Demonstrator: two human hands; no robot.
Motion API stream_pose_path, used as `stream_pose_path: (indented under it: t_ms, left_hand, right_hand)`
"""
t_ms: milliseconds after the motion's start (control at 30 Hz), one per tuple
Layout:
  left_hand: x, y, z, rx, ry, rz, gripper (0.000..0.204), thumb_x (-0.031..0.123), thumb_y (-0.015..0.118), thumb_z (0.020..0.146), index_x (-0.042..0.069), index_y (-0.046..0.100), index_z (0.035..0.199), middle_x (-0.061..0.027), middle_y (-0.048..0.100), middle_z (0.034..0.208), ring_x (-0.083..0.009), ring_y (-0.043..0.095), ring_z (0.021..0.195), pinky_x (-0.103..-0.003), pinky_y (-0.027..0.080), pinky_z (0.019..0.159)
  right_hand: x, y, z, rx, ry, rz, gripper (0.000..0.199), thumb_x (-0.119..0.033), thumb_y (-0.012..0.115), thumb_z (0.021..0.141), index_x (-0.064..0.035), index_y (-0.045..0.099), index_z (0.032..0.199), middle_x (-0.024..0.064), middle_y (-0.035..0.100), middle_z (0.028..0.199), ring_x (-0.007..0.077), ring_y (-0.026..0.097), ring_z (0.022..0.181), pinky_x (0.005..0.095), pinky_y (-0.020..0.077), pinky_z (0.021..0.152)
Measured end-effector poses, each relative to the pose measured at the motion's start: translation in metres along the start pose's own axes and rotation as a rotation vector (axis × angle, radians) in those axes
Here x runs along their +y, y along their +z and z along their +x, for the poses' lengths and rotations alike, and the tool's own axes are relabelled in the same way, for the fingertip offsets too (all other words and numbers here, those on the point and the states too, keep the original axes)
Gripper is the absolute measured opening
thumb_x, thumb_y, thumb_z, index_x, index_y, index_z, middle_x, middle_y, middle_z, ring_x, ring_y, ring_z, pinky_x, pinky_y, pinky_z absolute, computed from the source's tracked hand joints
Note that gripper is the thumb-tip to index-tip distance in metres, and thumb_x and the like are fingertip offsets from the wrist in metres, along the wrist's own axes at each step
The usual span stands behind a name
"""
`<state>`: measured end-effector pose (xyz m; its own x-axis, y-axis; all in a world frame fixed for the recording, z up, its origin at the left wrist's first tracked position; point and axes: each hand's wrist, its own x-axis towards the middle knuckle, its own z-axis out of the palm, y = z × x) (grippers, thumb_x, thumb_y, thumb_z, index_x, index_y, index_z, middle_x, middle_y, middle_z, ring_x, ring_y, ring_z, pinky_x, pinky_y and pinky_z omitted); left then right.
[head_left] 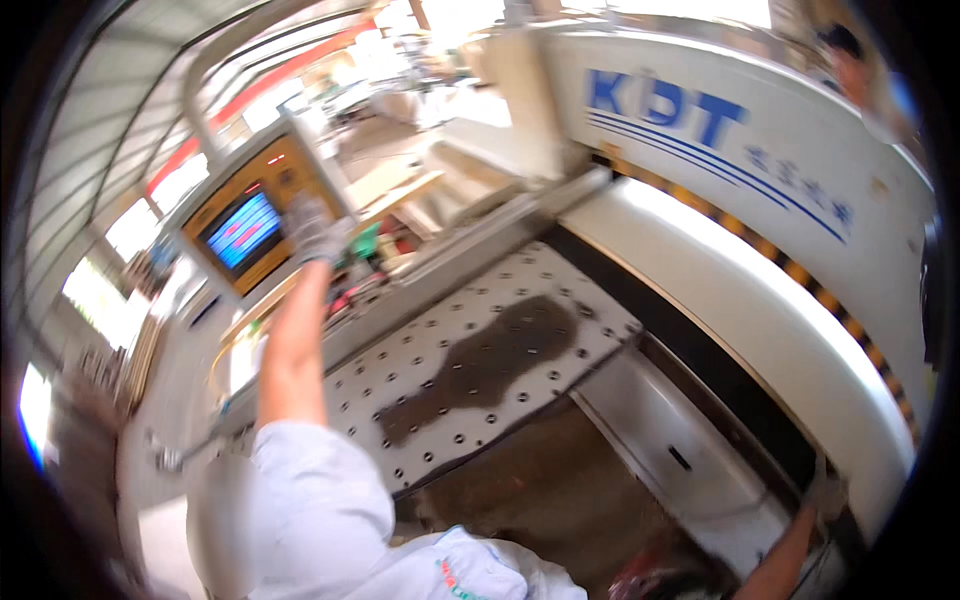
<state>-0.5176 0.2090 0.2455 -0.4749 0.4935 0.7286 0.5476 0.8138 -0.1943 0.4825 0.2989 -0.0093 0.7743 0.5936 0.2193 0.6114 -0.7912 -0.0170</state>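
Note:
My left arm stretches forward to a control panel (205, 222) with an orange-brown face and a lit blue screen (243, 231). My left hand (316, 232), in a pale glove, is at the panel's right side, beside the screen. Its fingers look stretched out and hold nothing I can see; blur hides whether they touch the panel. At the lower right, my right hand (826, 496) is beside the dark slot (700, 345) along the machine's pale beam. Its fingers are too dark and small to make out.
A pale table plate (520, 390) with rows of small round fittings and a dark worn patch lies ahead. Right of it runs a large white machine housing (690, 110) with a yellow-black striped edge (735, 226). Another person (850, 65) in a dark cap is behind the housing.

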Motion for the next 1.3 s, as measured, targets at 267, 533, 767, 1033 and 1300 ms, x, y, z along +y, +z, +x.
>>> stream_pose_path:
  t_ms: [267,533,767,1033,1300]
  left_hand:
    - [-0.035,0.003,0.001,-0.148,0.015,0.335,0.093,0.066,0.063,0.092,0.004,0.046,0.159,-0.0184,0.035,0.171,-0.0381,0.033,0.156,-0.052,0.021,0.129]
    - [0.058,-0.036,-0.106,-0.232,0.412,-0.228,0.083,0.05,0.068,0.093,0.0,0.047,0.155,-0.0235,0.049,0.158,-0.0417,0.039,0.15,-0.053,0.029,0.125]
    - [0.051,-0.007,-0.38,-0.605,0.905,-0.683,0.092,0.043,0.077,0.087,-0.002,0.039,0.158,-0.0292,0.036,0.164,-0.0483,0.031,0.154,-0.057,0.025,0.127]
    - [0.052,-0.043,-0.413,-0.593,0.839,-0.678,0.106,0.055,0.083,0.078,-0.002,0.04,0.157,-0.0275,0.041,0.161,-0.0491,0.032,0.153,-0.062,0.021,0.128]
    - [0.054,-0.045,-0.41,-0.617,0.81,-0.643,0.107,0.056,0.083,0.075,-0.003,0.043,0.154,-0.0269,0.042,0.161,-0.0479,0.033,0.153,-0.06,0.021,0.128]
  right_hand:
    - [-0.026,0.005,0.005,-0.085,0.037,0.205,0.132,-0.085,0.076,0.072,0.0065,0.037,0.158,0.0349,0.039,0.161,0.0454,0.029,0.155,0.0527,0.0216,0.128]
    - [-0.016,-0.01,0.001,-0.119,0.103,0.256,0.129,-0.077,0.08,0.074,0.0008,0.029,0.164,0.0335,0.03,0.167,0.0446,0.021,0.16,0.0508,0.015,0.133]
    - [-0.017,-0.002,0.001,-0.115,0.109,0.236,0.129,-0.08,0.079,0.073,-0.0023,0.032,0.164,0.0322,0.031,0.167,0.0436,0.021,0.16,0.0511,0.0164,0.132]
    - [-0.017,0.011,0.005,-0.083,0.09,0.195,0.129,-0.084,0.076,0.073,-0.0045,0.033,0.164,0.0336,0.032,0.166,0.0448,0.022,0.16,0.0527,0.0184,0.132]
    - [-0.017,0.012,0.006,-0.075,0.086,0.199,0.13,-0.087,0.075,0.071,-0.005,0.035,0.163,0.0329,0.034,0.165,0.0454,0.026,0.158,0.0534,0.0198,0.131]
